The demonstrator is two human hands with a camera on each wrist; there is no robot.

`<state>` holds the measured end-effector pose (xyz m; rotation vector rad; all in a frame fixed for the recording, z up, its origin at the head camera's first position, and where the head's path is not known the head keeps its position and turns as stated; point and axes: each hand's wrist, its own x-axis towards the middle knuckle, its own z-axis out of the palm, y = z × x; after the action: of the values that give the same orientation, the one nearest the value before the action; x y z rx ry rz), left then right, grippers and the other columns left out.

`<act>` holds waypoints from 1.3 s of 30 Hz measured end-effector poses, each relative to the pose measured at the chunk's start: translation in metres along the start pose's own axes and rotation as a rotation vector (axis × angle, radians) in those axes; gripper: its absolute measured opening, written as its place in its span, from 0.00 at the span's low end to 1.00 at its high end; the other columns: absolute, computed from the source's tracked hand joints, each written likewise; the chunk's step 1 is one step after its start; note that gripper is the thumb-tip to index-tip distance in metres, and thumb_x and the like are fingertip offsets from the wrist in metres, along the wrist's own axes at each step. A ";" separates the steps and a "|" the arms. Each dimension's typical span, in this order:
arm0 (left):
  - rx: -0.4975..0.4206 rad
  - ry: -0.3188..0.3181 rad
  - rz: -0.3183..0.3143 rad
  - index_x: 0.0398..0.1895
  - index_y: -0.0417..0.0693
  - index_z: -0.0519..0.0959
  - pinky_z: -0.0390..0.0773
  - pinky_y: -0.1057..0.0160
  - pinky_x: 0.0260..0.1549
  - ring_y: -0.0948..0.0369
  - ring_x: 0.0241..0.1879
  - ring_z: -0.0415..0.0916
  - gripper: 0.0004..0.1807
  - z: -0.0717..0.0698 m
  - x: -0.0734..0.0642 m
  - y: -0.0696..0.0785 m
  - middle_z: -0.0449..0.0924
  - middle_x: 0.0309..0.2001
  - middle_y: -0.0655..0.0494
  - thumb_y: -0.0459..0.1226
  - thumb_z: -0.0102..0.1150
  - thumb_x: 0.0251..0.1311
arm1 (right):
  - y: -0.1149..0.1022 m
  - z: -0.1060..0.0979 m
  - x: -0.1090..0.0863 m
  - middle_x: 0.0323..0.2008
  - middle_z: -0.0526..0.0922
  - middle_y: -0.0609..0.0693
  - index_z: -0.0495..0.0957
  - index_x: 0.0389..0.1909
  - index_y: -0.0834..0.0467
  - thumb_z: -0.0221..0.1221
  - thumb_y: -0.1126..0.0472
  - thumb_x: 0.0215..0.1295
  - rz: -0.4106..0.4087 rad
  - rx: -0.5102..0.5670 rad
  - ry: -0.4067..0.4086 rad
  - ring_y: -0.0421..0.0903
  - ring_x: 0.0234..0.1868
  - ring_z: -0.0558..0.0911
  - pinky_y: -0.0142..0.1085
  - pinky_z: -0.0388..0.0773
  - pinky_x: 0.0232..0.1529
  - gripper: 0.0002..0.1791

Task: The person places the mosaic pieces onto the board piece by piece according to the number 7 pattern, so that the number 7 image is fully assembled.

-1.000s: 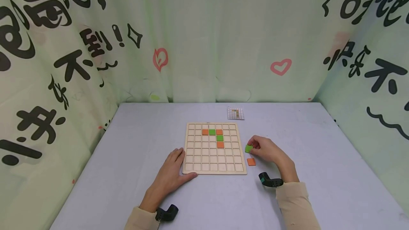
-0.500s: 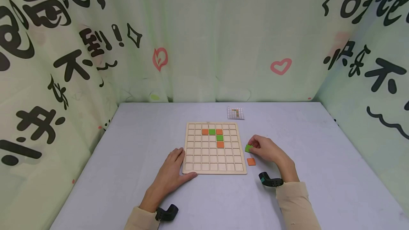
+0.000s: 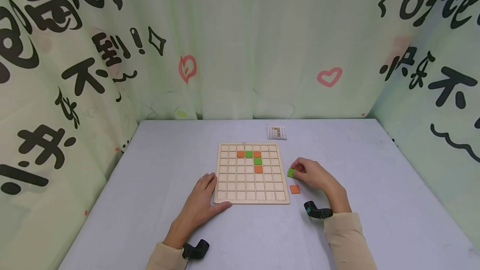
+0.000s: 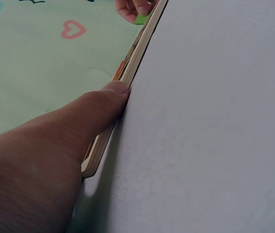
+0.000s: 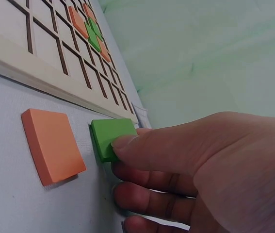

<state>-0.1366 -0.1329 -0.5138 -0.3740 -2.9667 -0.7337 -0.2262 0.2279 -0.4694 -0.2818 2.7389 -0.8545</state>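
My right hand (image 3: 313,174) pinches a green square tile (image 5: 107,130) between thumb and fingers, just off the right edge of a wooden grid board (image 3: 240,186). In the right wrist view the tile is tilted, with the thumb on its face. An orange square tile (image 3: 295,189) lies on the table nearer the person. My left hand (image 3: 204,199) rests at the board's front left corner, fingers along the left side and thumb touching the front edge. Orange tiles (image 3: 258,169) and green tiles (image 3: 258,161) sit in cells of the board's upper part, in a bent line.
Behind the board lies a small printed grid card (image 3: 276,132) with a coloured pattern. A white cloth covers the table (image 3: 168,149). Pale green curtains (image 3: 232,53) with black writing and pink hearts hang around the back and sides.
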 end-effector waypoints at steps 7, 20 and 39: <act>0.002 -0.003 -0.003 0.74 0.39 0.65 0.65 0.48 0.72 0.46 0.75 0.58 0.52 0.001 0.001 -0.001 0.64 0.74 0.43 0.63 0.65 0.55 | 0.000 0.000 0.000 0.36 0.80 0.52 0.78 0.47 0.62 0.59 0.63 0.68 0.011 -0.002 -0.007 0.47 0.39 0.75 0.38 0.76 0.41 0.10; -0.002 -0.012 -0.015 0.74 0.39 0.64 0.66 0.47 0.72 0.46 0.76 0.57 0.52 0.001 0.002 -0.001 0.63 0.74 0.44 0.63 0.66 0.55 | -0.002 0.001 0.001 0.35 0.80 0.52 0.78 0.45 0.62 0.58 0.63 0.67 0.010 -0.001 0.011 0.46 0.37 0.75 0.36 0.75 0.39 0.09; -0.006 -0.016 -0.016 0.74 0.40 0.64 0.66 0.48 0.72 0.46 0.76 0.57 0.52 0.002 0.002 -0.002 0.63 0.74 0.44 0.64 0.66 0.54 | -0.005 0.000 0.001 0.36 0.80 0.52 0.78 0.47 0.62 0.58 0.62 0.69 -0.002 0.009 0.046 0.47 0.38 0.75 0.37 0.75 0.39 0.10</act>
<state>-0.1392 -0.1331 -0.5159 -0.3594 -2.9868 -0.7443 -0.2264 0.2237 -0.4667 -0.2668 2.7774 -0.8841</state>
